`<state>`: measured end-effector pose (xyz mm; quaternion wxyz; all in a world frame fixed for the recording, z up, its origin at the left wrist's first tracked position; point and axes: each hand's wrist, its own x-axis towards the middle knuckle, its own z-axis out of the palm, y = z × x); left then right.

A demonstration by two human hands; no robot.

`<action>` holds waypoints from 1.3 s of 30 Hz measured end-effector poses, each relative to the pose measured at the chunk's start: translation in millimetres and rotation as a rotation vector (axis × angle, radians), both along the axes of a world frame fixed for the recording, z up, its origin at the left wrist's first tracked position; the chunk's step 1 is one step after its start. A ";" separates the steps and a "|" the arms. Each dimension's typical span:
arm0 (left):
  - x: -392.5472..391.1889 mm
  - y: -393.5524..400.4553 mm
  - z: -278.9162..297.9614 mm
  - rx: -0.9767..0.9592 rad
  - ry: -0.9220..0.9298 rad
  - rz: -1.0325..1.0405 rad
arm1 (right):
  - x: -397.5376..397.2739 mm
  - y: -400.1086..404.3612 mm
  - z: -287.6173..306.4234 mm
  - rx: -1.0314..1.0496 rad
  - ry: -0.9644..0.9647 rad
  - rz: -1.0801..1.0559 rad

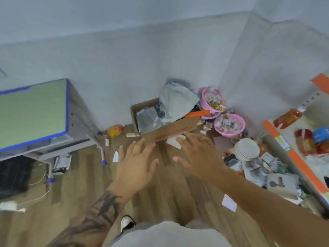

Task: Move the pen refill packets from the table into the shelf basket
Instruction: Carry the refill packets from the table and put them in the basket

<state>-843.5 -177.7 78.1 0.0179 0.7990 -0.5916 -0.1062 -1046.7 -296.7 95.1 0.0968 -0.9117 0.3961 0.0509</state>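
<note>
My left hand (pixel 135 161) and my right hand (pixel 197 155) are both stretched out in front of me over the wooden floor, fingers spread and holding nothing. The table (pixel 32 114) with a green top and blue edge stands at the left; I see no pen refill packets on it. A shelf (pixel 292 154) with an orange edge runs along the right side. I cannot make out a shelf basket or any refill packets in this blurred view.
A cardboard box (pixel 160 122) stuffed with bags and a bottle sits against the wall ahead. Two pink basins (pixel 229 125) full of scraps stand in the corner. Cups, plates and clutter (pixel 249 150) lie below the shelf. Paper scraps dot the floor.
</note>
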 end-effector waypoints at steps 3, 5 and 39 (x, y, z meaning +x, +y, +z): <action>71.5 45.7 0.2 0.000 0.023 0.122 | 83.6 25.7 -0.8 0.044 0.031 0.110; 117.3 75.4 -3.5 -0.001 0.030 0.201 | 138.9 45.8 -2.5 0.073 0.051 0.185; 582.5 254.7 -32.2 0.101 0.056 1.060 | 773.3 162.5 -73.2 0.121 0.128 0.907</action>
